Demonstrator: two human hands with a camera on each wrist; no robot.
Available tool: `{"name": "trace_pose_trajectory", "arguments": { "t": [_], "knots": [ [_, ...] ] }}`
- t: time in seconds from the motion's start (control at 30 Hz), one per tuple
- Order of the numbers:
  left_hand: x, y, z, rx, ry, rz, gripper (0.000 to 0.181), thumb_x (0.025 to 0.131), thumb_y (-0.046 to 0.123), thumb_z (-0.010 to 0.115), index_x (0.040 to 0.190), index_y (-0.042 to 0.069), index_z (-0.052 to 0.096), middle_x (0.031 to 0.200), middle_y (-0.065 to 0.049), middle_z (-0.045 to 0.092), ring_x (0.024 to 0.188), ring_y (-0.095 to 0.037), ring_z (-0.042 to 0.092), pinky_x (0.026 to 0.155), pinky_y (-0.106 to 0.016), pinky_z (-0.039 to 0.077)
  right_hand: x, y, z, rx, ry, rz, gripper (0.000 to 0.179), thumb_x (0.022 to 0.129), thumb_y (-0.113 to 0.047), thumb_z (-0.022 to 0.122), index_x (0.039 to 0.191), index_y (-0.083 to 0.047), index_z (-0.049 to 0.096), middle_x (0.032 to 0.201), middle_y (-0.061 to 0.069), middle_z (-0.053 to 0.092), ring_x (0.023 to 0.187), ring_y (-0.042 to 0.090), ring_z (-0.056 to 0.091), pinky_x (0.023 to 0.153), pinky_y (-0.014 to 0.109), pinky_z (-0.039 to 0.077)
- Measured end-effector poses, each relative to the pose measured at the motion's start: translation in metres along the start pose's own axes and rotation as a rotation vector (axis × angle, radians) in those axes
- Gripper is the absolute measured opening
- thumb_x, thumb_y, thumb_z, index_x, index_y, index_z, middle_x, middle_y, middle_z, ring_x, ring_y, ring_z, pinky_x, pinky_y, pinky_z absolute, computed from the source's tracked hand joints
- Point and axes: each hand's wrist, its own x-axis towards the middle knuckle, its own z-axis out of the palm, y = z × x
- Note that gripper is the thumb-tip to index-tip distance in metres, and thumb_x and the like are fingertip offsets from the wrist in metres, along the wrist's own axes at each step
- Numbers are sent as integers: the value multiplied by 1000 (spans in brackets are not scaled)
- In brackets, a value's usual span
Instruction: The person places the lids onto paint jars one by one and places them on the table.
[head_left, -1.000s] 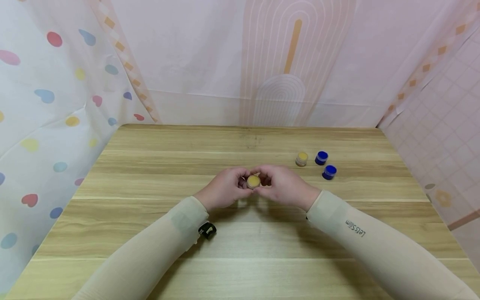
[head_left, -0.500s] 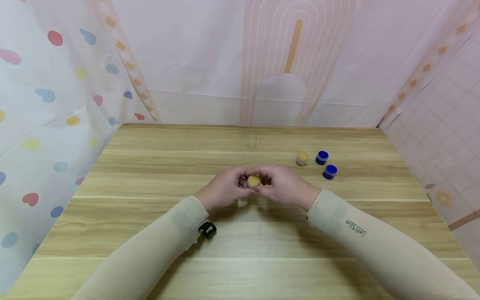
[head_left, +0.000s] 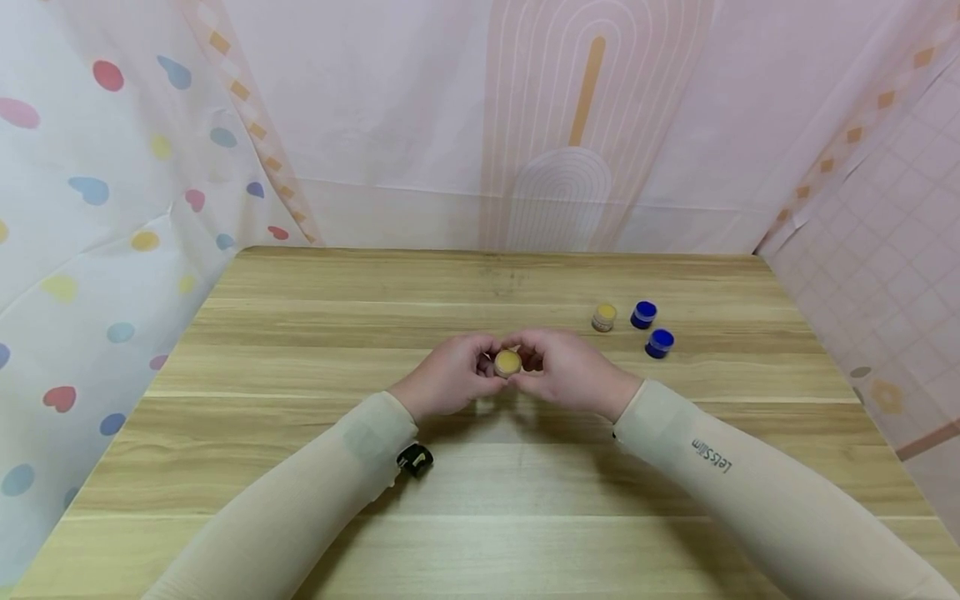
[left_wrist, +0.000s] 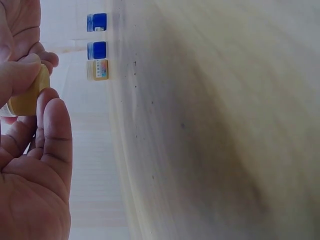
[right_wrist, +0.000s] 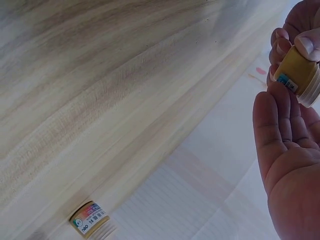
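Observation:
Above the middle of the table, a small yellow paint jar (head_left: pixel 507 362) is held between both hands, its clear cap turned up toward the head camera. My left hand (head_left: pixel 450 379) grips it from the left; in the right wrist view its thumb (right_wrist: pixel 307 45) presses on the jar's yellow body (right_wrist: pixel 295 67). From the other side my right hand (head_left: pixel 573 371) holds it, index finger and thumb curved to the cap's edge. Part of the right hand's hold is hidden. The left wrist view has the jar (left_wrist: pixel 25 100) at its left edge, among the fingers.
At the back right of the wooden table (head_left: pixel 300 308) stand a second yellow paint jar (head_left: pixel 603 317) and two blue ones, a farther jar (head_left: pixel 643 315) and a nearer jar (head_left: pixel 659 343). Patterned cloth (head_left: pixel 390 125) hangs behind the table and at both sides.

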Motion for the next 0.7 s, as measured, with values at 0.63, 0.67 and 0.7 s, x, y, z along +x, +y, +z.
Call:
{"name": "trace_pose_trajectory", "arguments": {
  "t": [0.63, 0.67, 0.7],
  "knots": [
    [1, -1, 2, -5, 8, 7, 25, 94, 14, 79, 116, 8, 70, 99, -3, 67, 86, -14, 62, 74, -28, 55, 1, -1, 0, 5, -8, 62, 30, 95, -18, 79, 122, -9, 69, 102, 0, 74, 93, 11, 68, 84, 30, 58],
    [1, -2, 2, -8, 8, 1, 25, 94, 14, 79, 116, 9, 69, 98, -3, 68, 86, -14, 62, 74, -29, 55, 0, -1, -1, 5, -8, 63, 31, 95, -18, 79, 123, -9, 69, 102, -1, 74, 93, 11, 68, 84, 30, 58],
    [1, -2, 2, -9, 7, -4, 25, 94, 14, 79, 116, 9, 69, 98, -3, 68, 86, -15, 62, 74, -29, 55, 0, -1, -1, 8, -9, 61, 33, 95, -18, 79, 125, -9, 68, 102, -1, 74, 93, 11, 68, 84, 30, 59]
  ]
}}
